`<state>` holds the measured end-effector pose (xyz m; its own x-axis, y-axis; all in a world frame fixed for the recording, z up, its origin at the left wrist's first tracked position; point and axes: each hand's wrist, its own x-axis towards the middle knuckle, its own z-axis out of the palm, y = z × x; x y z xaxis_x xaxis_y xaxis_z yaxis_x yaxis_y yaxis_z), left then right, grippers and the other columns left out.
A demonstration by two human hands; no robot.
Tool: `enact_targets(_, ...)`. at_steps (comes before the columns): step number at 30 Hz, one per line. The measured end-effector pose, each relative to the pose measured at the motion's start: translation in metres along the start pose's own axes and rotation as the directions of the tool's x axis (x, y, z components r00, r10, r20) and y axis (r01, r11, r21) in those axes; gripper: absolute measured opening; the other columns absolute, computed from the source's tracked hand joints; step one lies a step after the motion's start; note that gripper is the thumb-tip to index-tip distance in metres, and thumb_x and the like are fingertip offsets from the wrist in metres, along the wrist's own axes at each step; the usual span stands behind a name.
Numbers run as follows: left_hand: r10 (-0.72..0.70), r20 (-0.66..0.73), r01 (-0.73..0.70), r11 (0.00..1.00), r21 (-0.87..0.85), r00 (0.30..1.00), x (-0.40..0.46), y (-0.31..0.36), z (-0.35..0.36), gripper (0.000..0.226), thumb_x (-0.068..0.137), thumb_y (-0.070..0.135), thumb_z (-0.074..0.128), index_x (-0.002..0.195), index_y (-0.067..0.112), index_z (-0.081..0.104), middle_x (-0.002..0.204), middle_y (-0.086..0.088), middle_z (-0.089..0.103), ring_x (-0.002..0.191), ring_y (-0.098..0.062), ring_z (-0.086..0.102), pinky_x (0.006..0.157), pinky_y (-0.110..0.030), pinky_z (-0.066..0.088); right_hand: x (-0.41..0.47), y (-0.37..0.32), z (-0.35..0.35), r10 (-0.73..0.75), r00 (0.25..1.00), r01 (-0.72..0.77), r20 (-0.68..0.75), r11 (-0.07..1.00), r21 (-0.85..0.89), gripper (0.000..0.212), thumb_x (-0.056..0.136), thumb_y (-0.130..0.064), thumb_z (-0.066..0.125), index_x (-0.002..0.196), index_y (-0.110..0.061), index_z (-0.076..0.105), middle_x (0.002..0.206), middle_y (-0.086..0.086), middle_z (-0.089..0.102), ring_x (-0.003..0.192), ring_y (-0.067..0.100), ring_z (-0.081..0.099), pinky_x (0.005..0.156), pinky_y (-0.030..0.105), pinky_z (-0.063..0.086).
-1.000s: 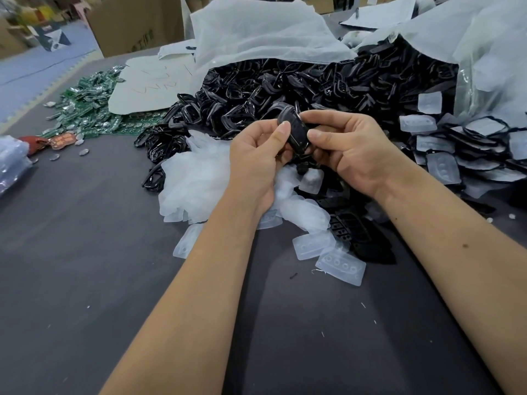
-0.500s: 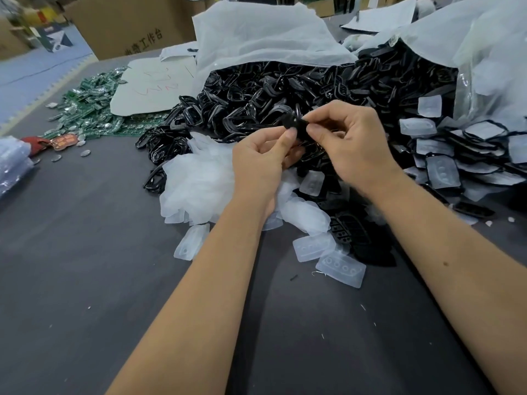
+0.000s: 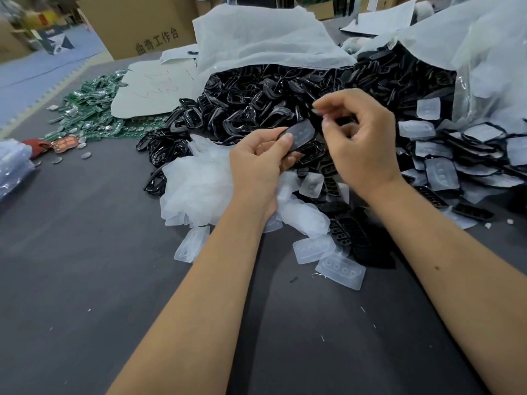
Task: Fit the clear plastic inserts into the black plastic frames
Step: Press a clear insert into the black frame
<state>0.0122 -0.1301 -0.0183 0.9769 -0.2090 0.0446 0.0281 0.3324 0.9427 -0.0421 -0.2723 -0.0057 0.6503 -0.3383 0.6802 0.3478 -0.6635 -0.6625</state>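
Left hand pinching, right hand loosely curled.

The heaped black frames are glossy, hard-looking plastic. The clear inserts nearby look frosted, soft and translucent. The tabletop is a matt dark grey, cloth-like surface. Far left, green circuit boards glint with metal, beside a brown cardboard box.

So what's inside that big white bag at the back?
The white bag spills a heap of black frames from its mouth. How far the heap runs inside is hidden by the bag's top.
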Motion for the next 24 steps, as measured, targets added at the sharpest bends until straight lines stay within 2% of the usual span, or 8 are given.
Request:
enact_targets(2,0.014,0.011,-0.014,1.000,0.017,1.000,-0.001,0.000,0.000,0.016,0.092,-0.007,0.072,0.085,0.007,0.074,0.071,-0.007,0.071,0.059,-0.015,0.068,0.058,-0.020,0.056,0.001,0.004,0.001,0.173,0.983,-0.178,0.060,0.980,0.091,0.020,0.094,-0.006,0.062,0.109,-0.013,0.073,0.096,0.001,0.070,0.084,0.024,0.069,0.064,0.038,0.060)
enact_targets(3,0.018,0.018,-0.019,1.000,0.022,1.000,-0.001,0.000,0.000,0.017,0.092,-0.007,0.072,0.085,0.008,0.075,0.072,-0.008,0.070,0.059,-0.016,0.067,0.058,-0.020,0.056,0.002,0.005,0.002,0.236,0.966,-0.248,0.103,0.960,0.131,0.018,0.095,-0.010,0.063,0.109,-0.014,0.073,0.093,0.002,0.070,0.080,0.025,0.070,0.060,0.040,0.059)
enact_targets(5,0.024,0.035,-0.025,0.999,0.030,0.999,0.000,-0.001,-0.001,0.018,0.092,-0.007,0.073,0.084,0.009,0.076,0.078,-0.011,0.070,0.062,-0.017,0.067,0.060,-0.021,0.056,0.001,0.008,0.004,0.303,0.940,-0.330,0.157,0.924,0.193,0.012,0.096,-0.016,0.066,0.105,-0.016,0.074,0.088,0.003,0.071,0.069,0.019,0.070,0.054,0.033,0.055)
enact_targets(8,0.042,0.061,-0.046,0.996,0.080,0.997,-0.001,-0.001,-0.001,0.021,0.092,-0.007,0.072,0.083,0.012,0.077,0.081,-0.007,0.072,0.068,-0.017,0.068,0.061,-0.021,0.056,0.001,0.011,0.007,0.306,0.939,-0.330,0.156,0.928,0.170,0.003,0.089,-0.022,0.077,0.090,-0.019,0.076,0.076,-0.002,0.073,0.062,0.012,0.065,0.058,0.029,0.051)
enact_targets(10,0.053,0.073,-0.061,0.991,0.116,0.996,-0.001,-0.002,-0.002,0.022,0.092,-0.006,0.071,0.085,0.013,0.078,0.081,-0.005,0.073,0.070,-0.015,0.068,0.061,-0.021,0.054,0.000,0.013,0.008,0.329,0.931,-0.355,0.158,0.918,0.178,0.009,0.084,-0.024,0.083,0.086,-0.019,0.076,0.071,-0.002,0.071,0.059,0.011,0.060,0.058,0.029,0.049)
enact_targets(13,0.066,0.084,-0.077,0.988,0.135,0.994,-0.001,-0.003,-0.003,0.022,0.092,-0.006,0.070,0.084,0.013,0.078,0.080,-0.006,0.072,0.060,-0.010,0.062,0.062,-0.025,0.054,-0.001,0.012,0.008,0.369,0.916,-0.397,0.159,0.891,0.219,0.017,0.080,-0.026,0.089,0.085,-0.016,0.075,0.071,-0.001,0.070,0.056,0.010,0.057,0.056,0.026,0.047)
enact_targets(20,0.102,0.088,-0.114,0.984,0.137,0.991,-0.002,-0.005,-0.002,0.009,0.087,0.004,0.076,0.082,0.011,0.075,0.083,-0.015,0.070,0.057,-0.008,0.060,0.060,-0.026,0.051,0.000,0.007,0.009,0.430,0.884,-0.465,0.184,0.844,0.266,0.015,0.082,-0.014,0.089,0.080,-0.012,0.074,0.070,0.005,0.069,0.054,0.012,0.058,0.048,0.024,0.047)
enact_targets(24,0.133,0.048,-0.140,0.967,0.213,0.990,0.000,-0.007,-0.002,0.016,0.092,0.001,0.075,0.082,0.013,0.074,0.078,-0.004,0.072,0.057,-0.009,0.062,0.057,-0.023,0.052,0.000,0.007,0.009,0.450,0.868,-0.494,0.208,0.819,0.290,0.008,0.086,-0.009,0.084,0.084,-0.008,0.076,0.074,0.010,0.071,0.055,0.016,0.062,0.049,0.023,0.051)
